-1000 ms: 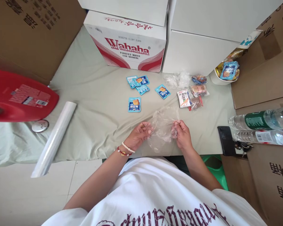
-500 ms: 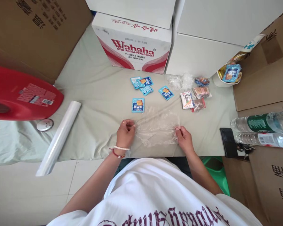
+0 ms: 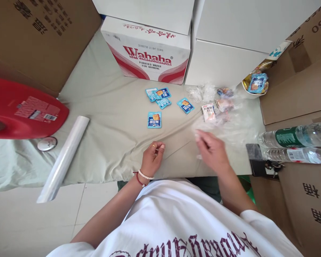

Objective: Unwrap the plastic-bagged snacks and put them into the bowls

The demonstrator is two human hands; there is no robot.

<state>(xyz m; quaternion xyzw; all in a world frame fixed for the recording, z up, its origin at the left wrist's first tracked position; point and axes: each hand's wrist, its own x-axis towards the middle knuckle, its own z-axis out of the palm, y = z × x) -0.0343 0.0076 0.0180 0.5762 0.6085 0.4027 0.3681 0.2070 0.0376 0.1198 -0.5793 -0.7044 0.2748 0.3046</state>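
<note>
My right hand (image 3: 211, 148) is raised over the right side of the cloth, blurred by motion. Its fingers are pinched on a thin clear plastic bag (image 3: 238, 123), which smears out to the right over several snack packs. My left hand (image 3: 153, 157) rests near the table's front edge, fingers curled together with nothing visible in them. Beyond it lies a blue snack packet (image 3: 154, 120). Farther back are a few overlapping blue packets (image 3: 162, 93), with another blue packet (image 3: 185, 105) to their right. A white snack packet (image 3: 208, 111) shows partly through the bag.
A white and red water carton (image 3: 147, 59) and white boxes (image 3: 224, 60) stand at the back. To the left are a red jug (image 3: 29, 110) and a plastic film roll (image 3: 64, 160). At the right lie a snack cup (image 3: 253, 94), bottles (image 3: 291, 137) and a phone (image 3: 254, 160).
My left hand has let go of the plastic bag and moved slightly right. The right hand has swept the bag from between the hands to the right, over the snack packs.
</note>
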